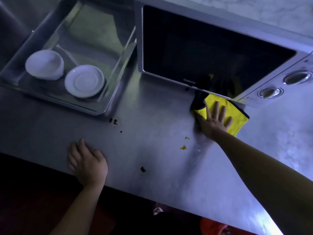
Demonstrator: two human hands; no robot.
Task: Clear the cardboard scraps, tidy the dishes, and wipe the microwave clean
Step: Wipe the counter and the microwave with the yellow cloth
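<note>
Your left hand point(87, 164) lies palm down on the steel counter point(152, 192) near its front edge, fingers loosely curled and holding nothing. Behind it, at the far left, sits one steel tray point(108, 106) with two white dishes side by side: one bowl point(44, 64) turned rim down, perhaps a stack, you cannot tell, and to its right one saucer point(84, 80), also bottom up.

Past the tray's near corner the counter carries a dark cluster of spots point(115, 121), one dark blotch point(143, 169) closer to you, and two yellow specks point(183, 147).

One microwave point(218, 48) stands just right of the tray. Its long axis runs left to right, slanting toward you at the right end, and its dark door is closed and faces you.

One yellow cloth point(237, 119) lies on the counter against the microwave's lower front edge, its long axis running diagonally from far left to near right, with a dark corner at the left. Your right hand point(214, 118) presses flat on it, fingers straight and spread, gripping nothing.

Two round knobs point(298, 77) sit on the panel at the far right.
</note>
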